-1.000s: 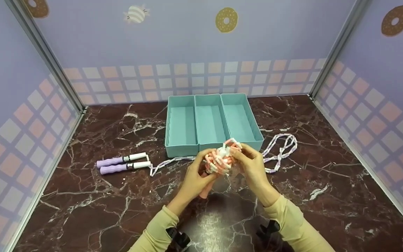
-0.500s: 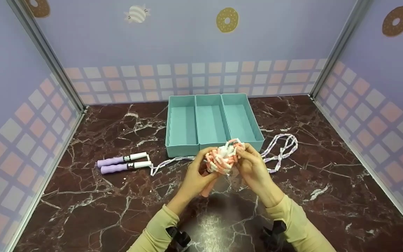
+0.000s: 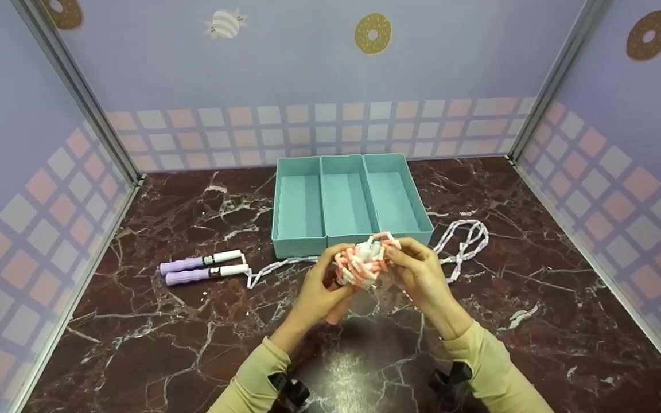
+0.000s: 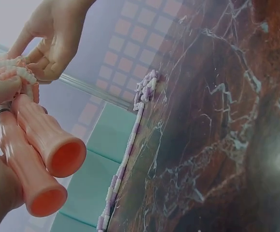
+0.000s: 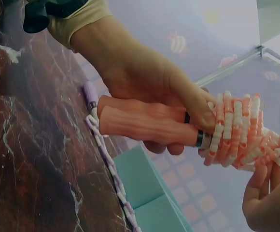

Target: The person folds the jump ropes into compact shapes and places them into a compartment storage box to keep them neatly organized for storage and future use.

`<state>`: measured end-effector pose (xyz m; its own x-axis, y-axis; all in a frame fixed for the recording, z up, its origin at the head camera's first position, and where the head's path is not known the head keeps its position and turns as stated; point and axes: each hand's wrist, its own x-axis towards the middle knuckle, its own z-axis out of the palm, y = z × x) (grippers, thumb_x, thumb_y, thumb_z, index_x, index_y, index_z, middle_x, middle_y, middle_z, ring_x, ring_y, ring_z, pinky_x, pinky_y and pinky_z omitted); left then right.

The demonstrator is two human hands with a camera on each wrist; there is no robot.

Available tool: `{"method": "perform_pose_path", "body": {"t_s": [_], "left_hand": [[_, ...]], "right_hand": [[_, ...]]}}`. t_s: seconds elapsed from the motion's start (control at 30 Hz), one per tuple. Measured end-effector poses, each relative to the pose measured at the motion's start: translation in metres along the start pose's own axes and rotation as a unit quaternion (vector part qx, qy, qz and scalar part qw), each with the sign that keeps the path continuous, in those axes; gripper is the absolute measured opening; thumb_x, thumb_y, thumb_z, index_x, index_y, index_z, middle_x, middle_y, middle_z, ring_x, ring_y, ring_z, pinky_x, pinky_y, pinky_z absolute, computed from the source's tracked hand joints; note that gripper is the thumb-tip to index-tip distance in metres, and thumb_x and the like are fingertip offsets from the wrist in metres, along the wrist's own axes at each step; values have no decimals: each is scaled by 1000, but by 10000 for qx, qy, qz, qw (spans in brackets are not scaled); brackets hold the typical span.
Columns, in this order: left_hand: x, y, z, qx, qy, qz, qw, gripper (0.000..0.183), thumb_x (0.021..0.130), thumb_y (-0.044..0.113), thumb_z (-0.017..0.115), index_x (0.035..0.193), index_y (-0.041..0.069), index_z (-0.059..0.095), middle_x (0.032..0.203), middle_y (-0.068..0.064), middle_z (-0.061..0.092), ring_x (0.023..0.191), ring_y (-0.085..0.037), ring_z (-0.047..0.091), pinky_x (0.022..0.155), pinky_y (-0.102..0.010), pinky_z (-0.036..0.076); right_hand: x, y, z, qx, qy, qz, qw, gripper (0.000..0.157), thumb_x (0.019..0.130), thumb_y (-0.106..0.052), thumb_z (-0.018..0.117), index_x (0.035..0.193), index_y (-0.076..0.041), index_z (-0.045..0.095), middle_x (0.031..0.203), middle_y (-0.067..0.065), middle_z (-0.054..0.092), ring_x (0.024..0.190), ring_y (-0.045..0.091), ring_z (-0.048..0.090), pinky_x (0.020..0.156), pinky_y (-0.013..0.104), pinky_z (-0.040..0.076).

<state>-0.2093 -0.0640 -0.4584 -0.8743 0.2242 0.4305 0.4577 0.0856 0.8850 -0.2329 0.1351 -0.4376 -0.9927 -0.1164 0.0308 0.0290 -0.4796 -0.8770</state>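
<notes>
A jump rope with orange-pink and white beads [image 3: 359, 267] is bunched up between the two hands, above the table. My left hand [image 3: 322, 287] grips the wound bundle, and its two pink handles [image 5: 149, 123] hang side by side below that grip. With curled fingertips, my right hand [image 3: 419, 275] pinches the beaded cord at the upper right of the bundle. In the right wrist view the cord wraps in several turns around the handle ends. A second jump rope, with purple and white handles [image 3: 201, 268], lies on the table; its beaded cord [image 3: 461, 246] runs behind the hands.
A teal three-compartment box [image 3: 299, 201] stands just beyond the hands on the dark marbled table [image 3: 135, 344]. Patterned panels [image 3: 307, 69] enclose the back and both sides. The purple rope passes along the box's front.
My right hand has moved slightly to the right and down, still pinching the beaded cord. My left hand stays nearly in place with the bundle. The purple rope has not moved.
</notes>
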Motion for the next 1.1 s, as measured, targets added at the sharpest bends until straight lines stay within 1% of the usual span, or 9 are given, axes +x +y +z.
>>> {"method": "perform_pose_path", "body": {"t_s": [0.17,0.33,0.47,0.67,0.7,0.77,0.83,1.0,1.1], "left_hand": [[-2,1,1,224,138,9,9997,60,78,-2,76,132,8,52,130,-16,62,102,-15,61,83,-25,55],[-3,-1,8,698,311,192,9969,60,77,1,79,131,10,55,127,-14,64,82,-9,56,65,-19,49],[-3,-9,13,658,406,200,9968,59,78,2,79,131,14,56,126,-11,65,77,-7,56,60,-17,48],[3,-23,11,400,257,83,9988,62,79,13,81,134,20,53,124,-7,65,83,-10,60,66,-22,52],[3,-23,11,270,245,20,9993,63,79,11,81,134,19,53,125,-8,65,87,-10,60,69,-22,53],[2,-22,10,59,237,-84,9997,64,78,6,79,135,15,53,126,-11,64,88,-10,61,72,-23,54],[1,-24,10,-33,262,-172,9995,65,77,1,78,135,13,52,127,-12,63,87,-12,60,70,-23,53],[0,-26,7,183,302,-227,9991,65,76,1,77,135,18,53,128,-8,64,89,-12,60,68,-23,52],[-2,-26,5,454,377,-177,9981,65,76,3,77,133,23,54,126,-5,66,87,-13,61,66,-23,51]], "right_hand": [[-3,2,0,-136,-12,-263,9996,27,92,7,54,88,-14,71,90,-2,72,76,8,64,72,20,54],[-4,10,5,-942,469,-1191,9873,12,88,7,58,88,-5,59,95,1,73,80,11,66,67,20,55],[-5,16,12,-2109,811,-2350,9454,6,89,8,60,94,7,56,95,8,69,85,11,65,70,19,54],[0,25,7,-3793,1011,-4129,8218,8,88,4,64,94,1,59,89,10,56,82,9,54,72,19,48],[1,25,6,-3986,994,-4286,8047,9,86,4,65,93,0,59,88,10,56,82,10,53,73,20,46],[2,25,5,-4283,852,-4436,7826,11,84,5,64,92,-1,59,88,10,56,82,12,52,74,20,44],[3,24,2,-4523,617,-4478,7689,12,84,5,65,92,-2,60,89,9,58,82,14,54,75,18,45],[0,18,-7,-4796,25,-4438,7570,16,81,3,65,97,-4,66,95,8,66,87,17,63,81,16,52],[-1,11,-13,-4814,-444,-4203,7679,18,84,2,64,100,-4,69,98,8,70,92,17,66,88,19,53]]}}
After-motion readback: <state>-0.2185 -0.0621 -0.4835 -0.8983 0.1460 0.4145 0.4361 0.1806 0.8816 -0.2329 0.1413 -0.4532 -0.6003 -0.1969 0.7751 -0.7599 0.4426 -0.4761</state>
